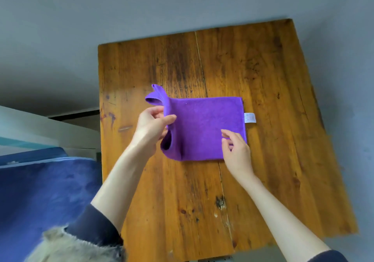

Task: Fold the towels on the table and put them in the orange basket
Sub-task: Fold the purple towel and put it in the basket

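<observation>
A purple towel [204, 124] lies on the wooden table [253, 69], folded into a rough rectangle with a white label [250, 117] sticking out at its right edge. My left hand [151, 128] pinches the towel's left edge and lifts it off the table, so that side curls upward. My right hand [235, 150] rests on the towel's near right corner with fingers loosely bent, fingertips on the cloth. No orange basket is in view.
The table's left edge borders a blue upholstered surface [46, 190] and a white ledge [40, 128]. Grey floor surrounds the table on the far and right sides. Bare wood lies in front of and behind the towel.
</observation>
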The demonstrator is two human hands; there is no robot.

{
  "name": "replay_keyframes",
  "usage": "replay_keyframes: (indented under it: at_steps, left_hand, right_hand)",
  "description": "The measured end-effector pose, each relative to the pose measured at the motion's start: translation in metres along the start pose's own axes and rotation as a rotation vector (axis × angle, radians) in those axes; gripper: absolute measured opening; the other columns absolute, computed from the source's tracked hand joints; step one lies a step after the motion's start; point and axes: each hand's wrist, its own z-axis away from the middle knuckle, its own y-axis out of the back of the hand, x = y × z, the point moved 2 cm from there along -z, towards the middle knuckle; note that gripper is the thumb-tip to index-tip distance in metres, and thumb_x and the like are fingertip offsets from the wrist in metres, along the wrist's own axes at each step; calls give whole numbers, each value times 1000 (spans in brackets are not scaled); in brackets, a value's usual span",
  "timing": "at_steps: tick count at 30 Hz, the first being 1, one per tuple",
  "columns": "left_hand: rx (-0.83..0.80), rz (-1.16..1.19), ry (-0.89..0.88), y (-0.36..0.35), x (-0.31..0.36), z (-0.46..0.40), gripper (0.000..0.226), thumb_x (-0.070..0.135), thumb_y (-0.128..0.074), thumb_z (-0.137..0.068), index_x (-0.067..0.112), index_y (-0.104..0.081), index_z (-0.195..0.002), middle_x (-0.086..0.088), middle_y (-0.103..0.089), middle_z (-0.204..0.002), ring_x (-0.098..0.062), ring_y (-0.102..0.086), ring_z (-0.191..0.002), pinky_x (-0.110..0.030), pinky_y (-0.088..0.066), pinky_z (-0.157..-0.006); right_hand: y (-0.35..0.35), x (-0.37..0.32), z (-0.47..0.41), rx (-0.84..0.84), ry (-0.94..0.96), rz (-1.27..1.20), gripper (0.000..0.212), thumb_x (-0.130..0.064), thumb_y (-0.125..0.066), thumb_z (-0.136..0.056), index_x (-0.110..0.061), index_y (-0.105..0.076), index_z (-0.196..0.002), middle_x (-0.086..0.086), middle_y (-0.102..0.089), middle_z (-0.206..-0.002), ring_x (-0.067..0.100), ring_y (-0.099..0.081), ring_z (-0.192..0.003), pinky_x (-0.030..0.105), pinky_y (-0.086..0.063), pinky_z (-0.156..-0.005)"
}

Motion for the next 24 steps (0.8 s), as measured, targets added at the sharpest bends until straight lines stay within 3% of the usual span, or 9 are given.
replay_keyframes:
  at_steps: [2, 4, 7, 10, 14, 17, 20, 22, 24]
  left_hand:
    - [2, -69, -71, -41, -1, 4, 31, 4, -67, -81, 9, -54, -109, 3, -45, -69, -6, -45, -45, -18, -41, -43]
    - [15, -183, -178, -82, -8, 8, 31, 7, -67, -80, 14, -50, -104, 7, -45, -69, -11, -51, -59, -28, -47, -60]
    - [51, -376, -291, -131, -25, 8, 28, 10, -62, -82, 16, -48, -105, 8, -46, -79, -16, -50, -82, -27, -39, -74]
    - [62, -473, -323, -159, -39, 2, 28, 8, -58, -84, 11, -49, -110, -2, -52, -96, -16, -48, -85, -27, -38, -76]
    - [113, -530, -406, -172, -49, 2, 28, 9, -58, -83, 13, -49, -109, 1, -50, -97, -14, -46, -80, -31, -41, -74]
    - [29, -524, -414, -179, -55, 3, 29, 9, -58, -86, 11, -49, -113, 1, -51, -93, -14, -48, -79, -28, -43, -75]
    - [-37, -470, -441, -175, -56, 3, 27, 8, -53, -90, 12, -51, -117, 3, -56, -90, -12, -54, -80, -24, -45, -75]
    - [49, -426, -564, -162, -53, 5, 23, 5, -48, -91, 12, -55, -112, 3, -58, -95, -13, -56, -87, -23, -44, -76]
    - [212, -458, -691, -139, -54, 6, 26, -2, -44, -88, 8, -57, -108, -3, -58, -98, -21, -55, -93, -25, -41, -79]
  right_hand:
    - [14, 13, -4, 0, -169, -186, 25, -10, -46, -96, -11, -61, -116, 6, -65, -111, 16, -63, -96, 31, -51, -86]
    - [25, 26, -8, 0, -261, -294, 23, -11, -44, -97, -12, -60, -113, 5, -66, -102, 13, -64, -87, 34, -53, -84]
    - [35, 42, -12, 10, -293, -342, 24, -11, -42, -98, -12, -61, -110, 1, -65, -95, 8, -64, -84, 29, -54, -78]
    - [39, 53, -14, 5, -313, -382, 22, -11, -43, -97, -17, -62, -105, -2, -66, -92, 10, -65, -85, 28, -55, -76]
    - [40, 61, -14, -38, -327, -408, 24, -15, -44, -98, -12, -64, -111, -5, -67, -92, 7, -65, -86, 25, -56, -76]
    - [41, 62, -16, -67, -333, -420, 26, -21, -43, -98, -14, -64, -111, -8, -67, -91, 8, -66, -84, 19, -56, -71]
    - [42, 59, -20, -102, -323, -391, 25, -30, -46, -96, -18, -65, -107, -2, -69, -96, 16, -65, -90, 32, -56, -80]
    - [41, 54, -25, -104, -295, -322, 28, -33, -51, -94, -15, -65, -109, 1, -69, -101, 16, -64, -93, 38, -54, -85]
    - [38, 45, -34, -72, -251, -210, 32, -35, -56, -91, -12, -64, -111, 2, -69, -101, 14, -62, -92, 29, -50, -82]
